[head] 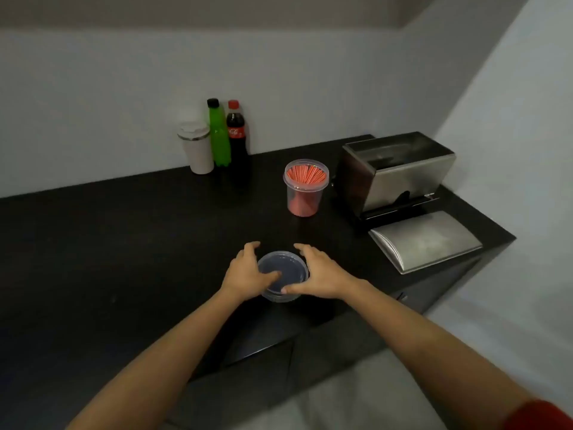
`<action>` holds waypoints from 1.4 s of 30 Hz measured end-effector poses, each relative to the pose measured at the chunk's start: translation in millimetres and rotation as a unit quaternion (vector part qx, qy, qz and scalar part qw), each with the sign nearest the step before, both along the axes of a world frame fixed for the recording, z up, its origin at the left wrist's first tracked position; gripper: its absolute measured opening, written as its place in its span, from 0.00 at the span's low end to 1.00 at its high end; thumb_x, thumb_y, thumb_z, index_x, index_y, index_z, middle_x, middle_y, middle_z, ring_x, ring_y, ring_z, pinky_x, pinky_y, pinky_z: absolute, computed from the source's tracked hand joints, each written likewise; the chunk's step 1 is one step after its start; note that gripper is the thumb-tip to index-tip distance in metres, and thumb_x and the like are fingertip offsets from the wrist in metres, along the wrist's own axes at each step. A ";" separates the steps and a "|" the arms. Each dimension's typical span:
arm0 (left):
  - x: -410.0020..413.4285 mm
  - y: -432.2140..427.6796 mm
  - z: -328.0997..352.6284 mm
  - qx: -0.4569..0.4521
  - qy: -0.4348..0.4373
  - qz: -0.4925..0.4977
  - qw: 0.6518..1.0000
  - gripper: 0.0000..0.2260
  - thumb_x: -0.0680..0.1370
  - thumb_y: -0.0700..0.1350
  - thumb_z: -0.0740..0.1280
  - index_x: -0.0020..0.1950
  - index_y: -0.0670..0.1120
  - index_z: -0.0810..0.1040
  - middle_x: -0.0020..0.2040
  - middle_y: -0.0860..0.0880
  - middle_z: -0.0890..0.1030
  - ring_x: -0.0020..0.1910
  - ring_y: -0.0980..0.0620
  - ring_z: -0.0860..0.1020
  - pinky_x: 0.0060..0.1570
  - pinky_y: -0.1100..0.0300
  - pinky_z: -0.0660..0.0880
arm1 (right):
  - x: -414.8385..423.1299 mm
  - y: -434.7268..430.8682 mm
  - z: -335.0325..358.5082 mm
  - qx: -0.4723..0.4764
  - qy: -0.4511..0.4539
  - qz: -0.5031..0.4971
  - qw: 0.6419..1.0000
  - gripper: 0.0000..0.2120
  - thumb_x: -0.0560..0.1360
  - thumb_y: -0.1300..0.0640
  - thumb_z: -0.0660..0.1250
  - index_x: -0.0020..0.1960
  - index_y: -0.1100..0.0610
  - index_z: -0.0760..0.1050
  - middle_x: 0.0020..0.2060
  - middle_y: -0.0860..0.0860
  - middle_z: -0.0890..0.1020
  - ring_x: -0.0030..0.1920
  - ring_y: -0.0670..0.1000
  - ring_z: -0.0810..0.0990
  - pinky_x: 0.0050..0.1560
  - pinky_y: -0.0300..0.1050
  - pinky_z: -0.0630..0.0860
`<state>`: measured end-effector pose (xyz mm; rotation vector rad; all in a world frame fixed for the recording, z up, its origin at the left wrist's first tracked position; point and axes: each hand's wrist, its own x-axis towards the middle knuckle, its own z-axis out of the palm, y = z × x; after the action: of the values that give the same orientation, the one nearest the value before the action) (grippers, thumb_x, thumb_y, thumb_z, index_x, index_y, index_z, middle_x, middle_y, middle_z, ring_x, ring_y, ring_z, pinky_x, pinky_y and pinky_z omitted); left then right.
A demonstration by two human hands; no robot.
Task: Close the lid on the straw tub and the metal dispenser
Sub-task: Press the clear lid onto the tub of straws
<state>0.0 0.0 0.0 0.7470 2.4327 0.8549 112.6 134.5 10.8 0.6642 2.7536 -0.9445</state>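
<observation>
A clear round plastic lid (286,267) lies flat on the black counter (124,243) near its front edge. My left hand (246,273) curls around the lid's left side, its thumb resting on the top. My right hand (319,273) cups the right side, thumb on the near rim. The clear straw tub (305,187), full of red straws, stands uncovered farther back. To its right the metal dispenser (393,172) has its top uncovered. Its curved metal lid (426,240) lies on the counter in front of it.
A white travel mug (197,148), a green bottle (218,135) and a cola bottle (237,135) stand against the back wall. The counter ends at a wall corner on the right. A floor shows below the front edge.
</observation>
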 end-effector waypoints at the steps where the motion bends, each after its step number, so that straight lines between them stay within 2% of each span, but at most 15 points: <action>1: -2.1 1.1 -2.0 0.000 0.002 -0.005 1.000 0.39 0.69 0.50 0.75 0.74 0.47 0.58 0.68 0.43 0.69 0.64 0.46 0.72 0.60 0.50 0.73 | -2.2 -1.2 -2.1 -0.014 -0.004 0.001 1.000 0.52 0.59 0.38 0.75 0.74 0.50 0.51 0.72 0.51 0.61 0.71 0.53 0.61 0.68 0.56 0.64; 3: -4.3 2.7 -5.0 -0.003 0.004 -0.010 1.000 0.37 0.69 0.48 0.75 0.73 0.46 0.60 0.66 0.43 0.72 0.63 0.46 0.72 0.61 0.48 0.73 | -5.1 -2.3 -8.6 -0.022 -0.004 0.009 1.000 0.54 0.57 0.38 0.76 0.74 0.51 0.51 0.71 0.51 0.62 0.70 0.52 0.61 0.68 0.54 0.64; 9: -8.7 7.5 -12.8 -0.007 0.014 -0.021 1.000 0.34 0.69 0.46 0.74 0.71 0.47 0.63 0.63 0.45 0.72 0.61 0.47 0.73 0.60 0.51 0.73 | -8.4 -3.7 -28.1 0.048 0.029 0.028 0.998 0.57 0.54 0.37 0.76 0.73 0.51 0.51 0.67 0.49 0.65 0.64 0.51 0.62 0.64 0.48 0.64; 15: -11.5 10.6 -14.7 0.040 -0.028 -0.013 0.999 0.31 0.71 0.45 0.72 0.71 0.46 0.64 0.56 0.48 0.76 0.50 0.54 0.75 0.47 0.61 0.73 | -10.8 0.1 -30.9 0.076 0.036 0.041 0.996 0.57 0.53 0.37 0.75 0.73 0.51 0.49 0.66 0.50 0.64 0.63 0.52 0.61 0.63 0.48 0.62; 19: -16.1 16.7 -13.4 0.071 -0.077 0.014 0.994 0.29 0.73 0.46 0.70 0.72 0.46 0.62 0.48 0.53 0.75 0.43 0.58 0.76 0.37 0.66 0.71 | -12.6 7.9 -27.5 0.063 0.044 0.038 0.996 0.57 0.53 0.38 0.74 0.73 0.48 0.49 0.65 0.49 0.64 0.63 0.51 0.61 0.63 0.47 0.63; 23: -22.4 24.0 -10.3 0.110 -0.104 0.044 0.987 0.27 0.76 0.48 0.67 0.72 0.45 0.61 0.43 0.55 0.75 0.40 0.59 0.76 0.35 0.67 0.71 | -20.1 16.9 -17.6 0.037 0.077 0.020 0.996 0.55 0.53 0.38 0.75 0.72 0.47 0.50 0.65 0.49 0.64 0.63 0.50 0.61 0.61 0.46 0.63; 27: -29.9 32.3 -2.8 0.148 -0.140 0.060 0.977 0.17 0.78 0.50 0.63 0.64 0.43 0.71 0.42 0.52 0.80 0.41 0.57 0.79 0.38 0.64 0.74 | -28.9 26.5 -6.2 0.031 0.100 0.011 0.994 0.54 0.54 0.40 0.76 0.72 0.47 0.50 0.65 0.49 0.64 0.63 0.49 0.61 0.61 0.46 0.63; 31: -37.0 41.4 6.2 0.178 -0.142 0.056 0.972 0.13 0.79 0.51 0.62 0.56 0.44 0.77 0.39 0.50 0.81 0.32 0.58 0.78 0.25 0.69 0.69 | -33.1 38.9 0.2 -0.018 0.121 -0.002 0.993 0.54 0.54 0.41 0.78 0.71 0.46 0.51 0.65 0.47 0.63 0.63 0.47 0.60 0.61 0.45 0.65; 33: -41.2 46.3 10.5 0.192 -0.127 0.055 0.972 0.13 0.79 0.52 0.62 0.55 0.44 0.78 0.37 0.49 0.80 0.29 0.56 0.76 0.22 0.67 0.69 | -35.1 45.1 4.9 -0.059 0.141 -0.016 0.988 0.53 0.54 0.42 0.79 0.70 0.45 0.52 0.63 0.45 0.63 0.63 0.45 0.60 0.59 0.42 0.65; 35: -46.0 52.3 15.8 0.208 -0.117 0.057 0.969 0.13 0.79 0.52 0.61 0.55 0.44 0.78 0.35 0.48 0.79 0.28 0.55 0.76 0.23 0.64 0.69 | -39.0 50.9 11.6 -0.134 0.173 -0.050 0.975 0.49 0.56 0.43 0.79 0.69 0.45 0.55 0.61 0.41 0.65 0.61 0.43 0.66 0.55 0.37 0.70; 37: -52.3 59.1 21.7 0.225 -0.116 0.061 0.965 0.14 0.79 0.52 0.61 0.56 0.44 0.77 0.33 0.49 0.78 0.27 0.55 0.75 0.24 0.63 0.69 | -45.3 57.6 19.6 -0.195 0.201 -0.106 0.954 0.39 0.63 0.44 0.75 0.68 0.47 0.59 0.55 0.39 0.70 0.54 0.41 0.74 0.44 0.32 0.75; 39: -58.9 67.2 28.1 0.240 -0.112 0.068 0.962 0.13 0.80 0.52 0.61 0.56 0.45 0.77 0.32 0.50 0.78 0.26 0.56 0.75 0.24 0.64 0.69 | -52.5 68.8 27.4 -0.207 0.212 -0.155 0.943 0.26 0.71 0.47 0.69 0.65 0.49 0.64 0.51 0.43 0.75 0.47 0.43 0.78 0.37 0.33 0.74; 42: -66.6 81.0 36.6 0.254 -0.095 0.072 0.960 0.13 0.80 0.51 0.61 0.57 0.45 0.77 0.32 0.49 0.77 0.27 0.55 0.74 0.24 0.63 0.69 | -61.7 87.0 38.6 -0.218 0.230 -0.186 0.930 0.18 0.75 0.55 0.65 0.64 0.53 0.69 0.43 0.48 0.80 0.41 0.45 0.80 0.35 0.34 0.74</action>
<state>-66.6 81.0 36.6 0.6240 2.1310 1.5695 50.9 221.5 49.4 1.0025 2.6550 -1.9475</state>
